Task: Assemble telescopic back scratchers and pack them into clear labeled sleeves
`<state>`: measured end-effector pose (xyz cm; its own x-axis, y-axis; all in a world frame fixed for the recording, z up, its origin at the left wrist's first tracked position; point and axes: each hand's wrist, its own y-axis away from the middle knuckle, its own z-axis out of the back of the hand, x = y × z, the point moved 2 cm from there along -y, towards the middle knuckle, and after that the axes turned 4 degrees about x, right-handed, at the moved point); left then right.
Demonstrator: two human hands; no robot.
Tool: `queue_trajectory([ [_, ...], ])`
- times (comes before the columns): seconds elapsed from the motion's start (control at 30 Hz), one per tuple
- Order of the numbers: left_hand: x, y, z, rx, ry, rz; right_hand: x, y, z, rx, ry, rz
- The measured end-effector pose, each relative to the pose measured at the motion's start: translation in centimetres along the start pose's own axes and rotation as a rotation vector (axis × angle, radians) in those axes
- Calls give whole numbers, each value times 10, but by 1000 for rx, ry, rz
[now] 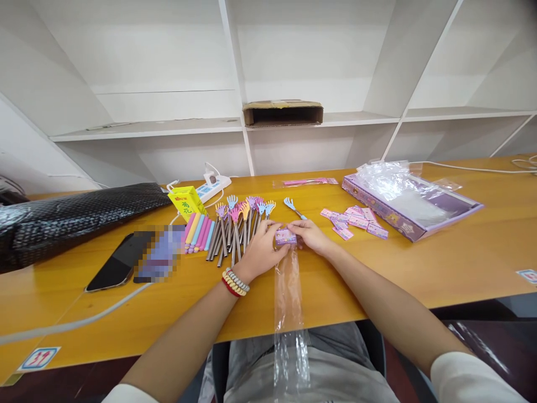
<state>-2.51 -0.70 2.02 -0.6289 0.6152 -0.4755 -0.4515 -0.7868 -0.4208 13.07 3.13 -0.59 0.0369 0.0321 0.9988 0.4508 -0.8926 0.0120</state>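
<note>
My left hand [263,249] and my right hand [312,236] pinch opposite sides of a small purple printed card [286,237]. A long clear plastic bag [288,296] hangs from the card over the table edge onto my lap. Just beyond my hands lies a back scratcher head with a blue claw [289,204]. Left of my left hand is a pile of back scratcher heads [235,215] with coloured claws and metal rods. Beside them are stacked pastel handles [198,234]. Several loose printed cards [353,218] lie right of my right hand.
A purple box [413,229] holding clear bags stands at the right. A bagged pink back scratcher [308,182] lies at the back. On the left are a yellow box [187,201], a power strip [216,189], a phone [121,262] and a black wrapped bundle [84,221]. A cardboard box [283,104] sits on the shelf.
</note>
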Motion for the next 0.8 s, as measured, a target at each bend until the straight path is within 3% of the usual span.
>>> queue_trajectory([
  [0.17,2,-2,1,-46,39,17,-4,-3,3,-47,-94,6],
  [0.4,12,-4,-1,-38,400,257,4,0,7,-112,-108,44],
  [0.63,10,-4,-2,-126,554,255,10,-1,11,-191,-69,54],
  [0.73,10,-4,-1,-109,578,288,8,-1,10,-236,55,82],
  [0.8,11,-4,0,-77,569,325,8,1,9,-268,249,189],
])
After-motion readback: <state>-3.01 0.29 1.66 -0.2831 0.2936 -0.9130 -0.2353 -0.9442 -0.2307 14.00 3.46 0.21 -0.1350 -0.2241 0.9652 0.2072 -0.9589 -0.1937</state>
